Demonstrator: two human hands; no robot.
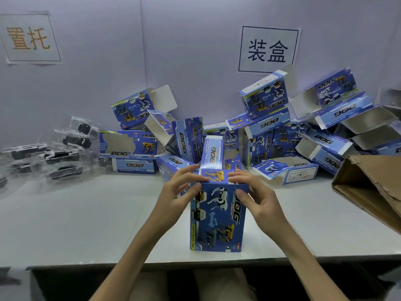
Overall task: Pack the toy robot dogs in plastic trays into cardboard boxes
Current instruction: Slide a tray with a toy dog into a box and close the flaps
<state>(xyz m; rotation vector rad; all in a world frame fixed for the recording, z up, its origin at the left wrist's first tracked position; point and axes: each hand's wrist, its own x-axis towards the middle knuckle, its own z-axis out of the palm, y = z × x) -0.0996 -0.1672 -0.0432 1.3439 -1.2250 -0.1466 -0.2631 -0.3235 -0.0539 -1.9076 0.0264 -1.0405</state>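
Blue all over with printed dogs, a tall cardboard box (218,216) stands on end near the front edge of the pale grey bench (86,213). Its top flap (213,175), which bears a yellow dog, is folded over the upper end. Both hands are on that end. The left hand (180,187) lays its fingers across the flap with the thumb on the near face, and the right hand (253,192) mirrors it, so each grips an upper corner of the box. This looks like the closing of one box. Whether a tray sits inside cannot be told, since no opening shows.

Against the wall behind it lies a jumbled heap of matching blue boxes (267,127). Many have end flaps hanging open, and the grey insides that show hold nothing. At the far left of the bench, a stack of clear plastic trays (63,168) holds black-and-white toy robot dogs (83,129), none of them boxed. At the right edge a brown corrugated carton (368,187) lies tipped on its side, and the part of its interior in view holds nothing.

By this showing the work is far from done: at most one box is near finished, and several trays and many open boxes wait.
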